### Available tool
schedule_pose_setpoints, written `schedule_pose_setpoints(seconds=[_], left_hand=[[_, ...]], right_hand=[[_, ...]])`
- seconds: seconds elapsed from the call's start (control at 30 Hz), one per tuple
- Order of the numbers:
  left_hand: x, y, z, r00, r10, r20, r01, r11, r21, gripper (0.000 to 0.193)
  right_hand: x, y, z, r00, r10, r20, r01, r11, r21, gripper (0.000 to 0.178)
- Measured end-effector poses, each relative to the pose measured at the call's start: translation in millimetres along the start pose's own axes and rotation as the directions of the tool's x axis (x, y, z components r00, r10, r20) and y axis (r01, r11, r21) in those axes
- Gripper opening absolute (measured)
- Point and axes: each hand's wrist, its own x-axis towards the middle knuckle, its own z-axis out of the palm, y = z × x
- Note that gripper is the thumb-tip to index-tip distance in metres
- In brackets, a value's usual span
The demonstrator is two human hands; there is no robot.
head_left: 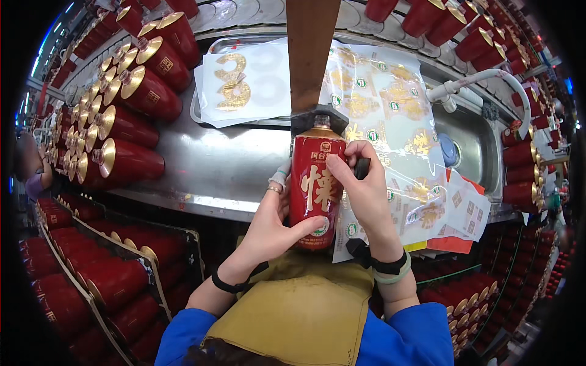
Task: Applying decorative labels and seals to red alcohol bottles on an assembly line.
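Observation:
A red bottle [304, 213] with a gold shoulder, gold lettering and a green-and-white round sticker stands or leans upright before me at the bench's near edge. My left hand [268, 226] wraps its lower left side, the thumb lying across the front by the sticker. White covering shows on a left fingertip. With my right hand [366, 189] I press the thumb against the upper right of the bottle, beside the lettering. A small black object [362, 168] is tucked in the right fingers; its kind is not clear. The bottle's neck is at a dark padded block [329, 114].
A brown post [312, 55] rises behind the bottle. Gold decal sheets [397, 146] cover the bench at right, before a sink [482, 146] with a white tap [476, 79]. More decals [234, 82] lie on a tray at left. Red bottles [149, 94] crowd the left; crates [116, 274] stand below.

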Motion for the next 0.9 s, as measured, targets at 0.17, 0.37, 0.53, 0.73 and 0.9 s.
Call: schedule_pose_setpoints(seconds=[0.17, 0.37, 0.53, 0.73, 0.9], left_hand=[[0.2, 3.4, -2.9, 0.999, -0.034, 0.016, 0.034, 0.999, 0.007, 0.105], [0.4, 1.8, -0.8, 0.999, -0.027, 0.023, 0.027, 1.0, 0.0, 0.106], [0.5, -0.6, -2.1, 0.999, 0.001, 0.032, -0.001, 1.0, -0.017, 0.105], [1.6, 0.8, -2.1, 1.0, -0.008, 0.028, 0.008, 1.0, -0.008, 0.101], [-0.1, 2.3, -0.7, 1.0, 0.004, 0.022, -0.004, 1.0, -0.026, 0.099]], right_hand=[[-0.1, -0.2, 2.3, 1.0, -0.013, -0.013, 0.013, 1.0, -0.001, 0.031], [-1.7, 1.2, 0.8, 1.0, 0.016, -0.012, -0.016, 1.0, -0.002, 0.031], [-1.4, -0.1, 2.2, 1.0, -0.01, -0.027, 0.01, 1.0, -0.009, 0.03], [-0.2, -2.8, 2.4, 1.0, 0.002, -0.021, -0.002, 1.0, -0.011, 0.029], [-1.6, -3.4, 4.4, 1.0, -0.007, -0.021, 0.007, 1.0, 0.013, 0.029]])
